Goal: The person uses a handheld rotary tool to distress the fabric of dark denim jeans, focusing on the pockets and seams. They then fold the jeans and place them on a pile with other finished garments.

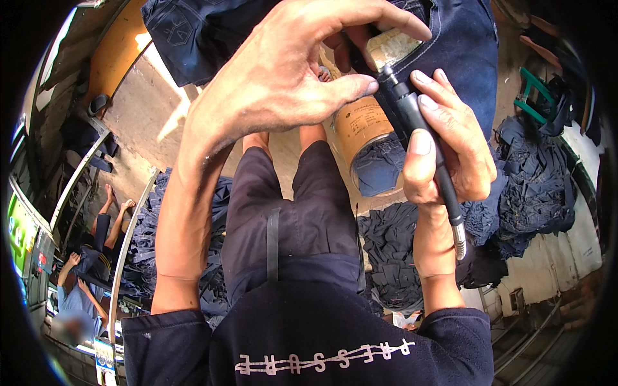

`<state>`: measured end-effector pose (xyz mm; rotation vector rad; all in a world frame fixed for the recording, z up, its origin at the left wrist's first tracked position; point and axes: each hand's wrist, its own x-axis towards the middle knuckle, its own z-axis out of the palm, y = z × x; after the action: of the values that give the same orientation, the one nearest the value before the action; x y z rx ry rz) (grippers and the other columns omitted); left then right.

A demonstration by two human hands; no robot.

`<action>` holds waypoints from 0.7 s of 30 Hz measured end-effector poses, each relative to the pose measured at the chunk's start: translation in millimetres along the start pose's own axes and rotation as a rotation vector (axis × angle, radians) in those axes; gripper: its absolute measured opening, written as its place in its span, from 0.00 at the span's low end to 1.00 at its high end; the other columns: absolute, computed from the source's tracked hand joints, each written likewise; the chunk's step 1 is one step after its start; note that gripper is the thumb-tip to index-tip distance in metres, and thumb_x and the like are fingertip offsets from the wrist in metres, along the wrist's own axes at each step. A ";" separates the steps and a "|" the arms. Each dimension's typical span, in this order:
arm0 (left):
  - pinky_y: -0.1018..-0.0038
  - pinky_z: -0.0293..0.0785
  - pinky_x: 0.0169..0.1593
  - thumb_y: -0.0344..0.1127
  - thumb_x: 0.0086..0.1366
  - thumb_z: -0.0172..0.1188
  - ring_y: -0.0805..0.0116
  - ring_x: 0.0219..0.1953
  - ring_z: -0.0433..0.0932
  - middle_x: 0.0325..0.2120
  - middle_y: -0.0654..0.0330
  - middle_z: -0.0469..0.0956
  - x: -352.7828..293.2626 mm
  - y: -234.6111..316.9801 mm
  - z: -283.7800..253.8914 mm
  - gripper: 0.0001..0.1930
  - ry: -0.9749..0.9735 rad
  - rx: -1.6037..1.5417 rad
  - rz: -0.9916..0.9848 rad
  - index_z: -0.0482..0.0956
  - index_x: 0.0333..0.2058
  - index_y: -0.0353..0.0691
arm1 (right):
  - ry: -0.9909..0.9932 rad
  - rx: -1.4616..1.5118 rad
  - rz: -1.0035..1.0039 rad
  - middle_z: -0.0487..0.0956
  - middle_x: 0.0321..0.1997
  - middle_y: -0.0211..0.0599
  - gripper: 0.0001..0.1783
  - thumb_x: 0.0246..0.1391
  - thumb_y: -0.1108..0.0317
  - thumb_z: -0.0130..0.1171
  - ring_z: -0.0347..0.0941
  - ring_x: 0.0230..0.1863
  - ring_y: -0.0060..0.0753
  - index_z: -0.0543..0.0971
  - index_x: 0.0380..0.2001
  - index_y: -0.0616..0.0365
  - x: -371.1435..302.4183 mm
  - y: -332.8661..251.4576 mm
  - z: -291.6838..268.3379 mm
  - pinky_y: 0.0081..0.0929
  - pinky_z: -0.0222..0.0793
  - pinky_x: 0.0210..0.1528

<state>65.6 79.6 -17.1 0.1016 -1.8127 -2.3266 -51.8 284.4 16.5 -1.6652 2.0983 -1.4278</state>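
My right hand (454, 141) is closed around a black pen-shaped rotary handpiece (412, 112), fingers wrapped along its barrel. Its narrow metal front end points at a worn, yellowish-tan block (393, 48), and a ribbed metal end hangs below the hand. Dark blue jeans (467, 58) lie around the block, with a stitched seam beside it. Over the jeans my left hand (283, 71) arches with thumb and index finger apart. The index finger reaches across the block, and the thumb is close to the tool's tip. The remaining left fingers are partly hidden.
A brown cardboard drum (354, 128) with denim in it stands below my hands. Piles of dark garments (534, 180) lie on the right and beside my left leg. More jeans (187, 35) lie upper left. A green stool (534, 93) and other people (87, 276) are farther off.
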 end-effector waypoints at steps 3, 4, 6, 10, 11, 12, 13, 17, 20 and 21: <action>0.71 0.83 0.53 0.20 0.62 0.66 0.67 0.48 0.85 0.52 0.54 0.84 -2.3 3.0 -1.0 0.31 0.006 0.069 -0.031 0.77 0.66 0.38 | -0.002 0.009 0.019 0.86 0.42 0.68 0.16 0.60 0.72 0.58 0.87 0.50 0.64 0.82 0.45 0.77 -1.9 0.1 -0.6 0.66 0.78 0.63; 0.70 0.83 0.53 0.21 0.61 0.67 0.66 0.48 0.85 0.51 0.54 0.84 -1.6 3.5 -1.4 0.31 0.006 0.107 -0.022 0.78 0.65 0.38 | -0.010 0.002 0.029 0.86 0.43 0.69 0.16 0.61 0.72 0.58 0.87 0.51 0.64 0.81 0.45 0.77 -2.1 0.8 -1.4 0.64 0.79 0.63; 0.69 0.83 0.53 0.24 0.61 0.70 0.65 0.48 0.85 0.51 0.53 0.84 -0.9 6.0 -1.3 0.31 0.003 0.188 0.023 0.78 0.65 0.38 | 0.026 0.062 0.074 0.86 0.45 0.70 0.16 0.63 0.72 0.56 0.87 0.51 0.64 0.81 0.46 0.77 -1.2 3.3 -4.0 0.61 0.81 0.62; 0.70 0.83 0.53 0.28 0.60 0.76 0.65 0.48 0.86 0.50 0.54 0.85 0.6 13.4 9.6 0.30 0.100 0.258 0.019 0.80 0.62 0.38 | 0.099 0.055 0.122 0.85 0.48 0.72 0.16 0.66 0.73 0.55 0.87 0.52 0.62 0.79 0.49 0.78 6.8 12.1 -14.4 0.58 0.82 0.62; 0.70 0.83 0.52 0.28 0.59 0.77 0.66 0.48 0.86 0.49 0.54 0.86 0.1 16.4 13.8 0.30 0.128 0.308 0.014 0.81 0.61 0.38 | 0.062 0.047 0.119 0.85 0.49 0.72 0.16 0.66 0.74 0.54 0.87 0.52 0.61 0.79 0.50 0.78 9.2 14.2 -17.2 0.57 0.82 0.62; 0.71 0.82 0.51 0.28 0.59 0.77 0.67 0.47 0.86 0.48 0.55 0.87 0.1 18.1 17.5 0.29 0.155 0.358 0.007 0.82 0.60 0.38 | 0.028 0.031 0.080 0.85 0.49 0.72 0.16 0.66 0.74 0.54 0.86 0.52 0.61 0.79 0.50 0.77 11.5 16.6 -19.5 0.58 0.81 0.63; 0.72 0.83 0.47 0.25 0.57 0.76 0.69 0.45 0.87 0.47 0.57 0.88 -1.3 21.4 22.1 0.28 0.192 0.390 0.045 0.84 0.58 0.41 | -0.006 0.018 0.041 0.85 0.49 0.72 0.16 0.66 0.74 0.55 0.86 0.53 0.62 0.79 0.50 0.77 13.1 18.0 -21.5 0.59 0.80 0.64; 0.80 0.79 0.41 0.20 0.57 0.76 0.77 0.41 0.82 0.48 0.62 0.85 0.6 20.6 39.3 0.28 0.337 0.346 -0.143 0.86 0.58 0.40 | -0.043 0.026 -0.023 0.85 0.47 0.73 0.15 0.65 0.74 0.57 0.87 0.52 0.64 0.78 0.49 0.74 14.6 21.7 -22.2 0.63 0.80 0.62; 0.84 0.74 0.37 0.18 0.58 0.75 0.82 0.40 0.77 0.51 0.62 0.84 0.0 18.6 44.9 0.29 0.345 0.293 -0.130 0.84 0.60 0.37 | -0.017 0.032 -0.042 0.85 0.45 0.73 0.15 0.62 0.74 0.58 0.87 0.51 0.64 0.79 0.49 0.74 13.0 25.3 -19.5 0.62 0.82 0.60; 0.84 0.74 0.38 0.18 0.58 0.75 0.82 0.41 0.78 0.52 0.62 0.84 -0.3 17.5 45.7 0.30 0.355 0.271 -0.123 0.84 0.61 0.37 | -0.019 0.029 -0.037 0.86 0.45 0.73 0.15 0.62 0.74 0.58 0.87 0.51 0.64 0.79 0.48 0.75 12.5 26.3 -18.9 0.62 0.82 0.60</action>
<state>59.9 119.0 11.2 0.6366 -1.9611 -1.9602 -86.4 284.4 13.9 -1.7082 2.0374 -1.4402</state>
